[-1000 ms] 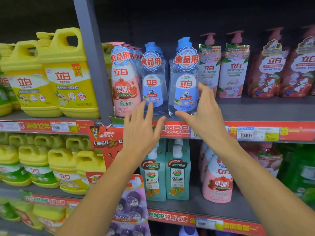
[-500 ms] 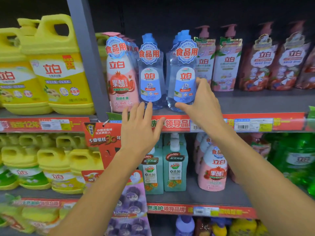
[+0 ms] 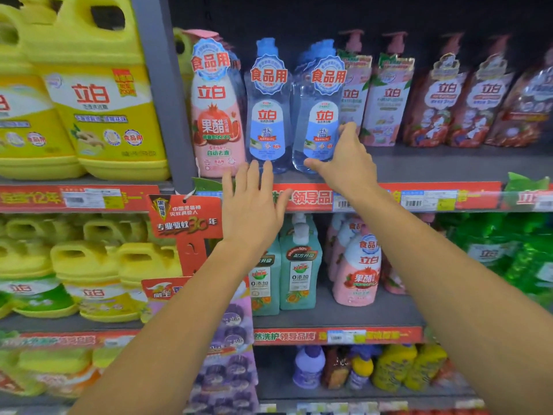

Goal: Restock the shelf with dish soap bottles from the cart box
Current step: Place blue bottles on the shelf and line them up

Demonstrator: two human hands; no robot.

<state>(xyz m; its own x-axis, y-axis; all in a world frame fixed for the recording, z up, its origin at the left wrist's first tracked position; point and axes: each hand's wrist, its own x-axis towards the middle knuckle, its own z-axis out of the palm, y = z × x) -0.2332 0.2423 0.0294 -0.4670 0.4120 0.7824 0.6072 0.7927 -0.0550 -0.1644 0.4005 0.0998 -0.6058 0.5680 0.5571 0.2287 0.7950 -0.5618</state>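
Dish soap bottle stands on grey store shelf.

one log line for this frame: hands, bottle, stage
stage: placing on shelf | right hand: grips right blue bottle, upright at shelf edge | left hand: open, fingers near left blue bottle
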